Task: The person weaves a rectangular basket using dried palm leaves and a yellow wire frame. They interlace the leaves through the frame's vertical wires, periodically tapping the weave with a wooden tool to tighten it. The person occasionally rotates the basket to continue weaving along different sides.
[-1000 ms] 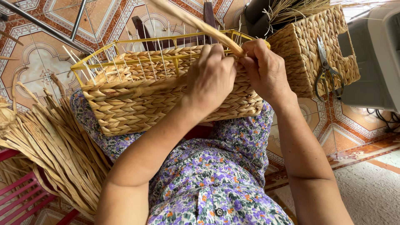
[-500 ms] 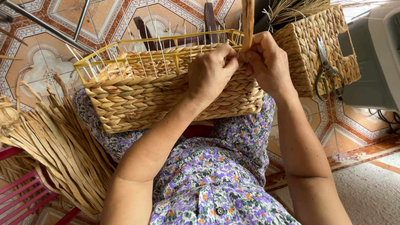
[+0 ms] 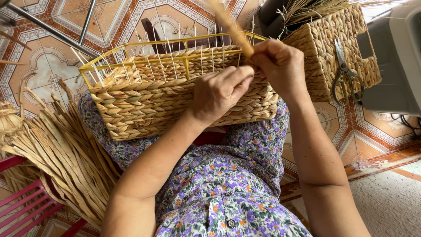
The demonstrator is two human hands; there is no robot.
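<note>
Half-woven basket (image 3: 175, 96) sits tilted on the person's lap, its yellow wire frame (image 3: 184, 55) exposed on top so the next row can go in. Right hand (image 3: 280, 63) is pinched shut on a dried fibre strand (image 3: 230, 26) at the rim, strand running up and away, probably kept taut. Left hand (image 3: 219, 94) presses curled against the woven side, steadying it; hands touch. Loose fibre bundle (image 3: 61, 149) lies at left within reach. Finished basket (image 3: 337, 48) with scissors (image 3: 344, 68) stands at right.

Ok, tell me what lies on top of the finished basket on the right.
Scissors lie on the finished basket, and loose dry straw shows past its far edge. Its inside cannot be seen.
</note>
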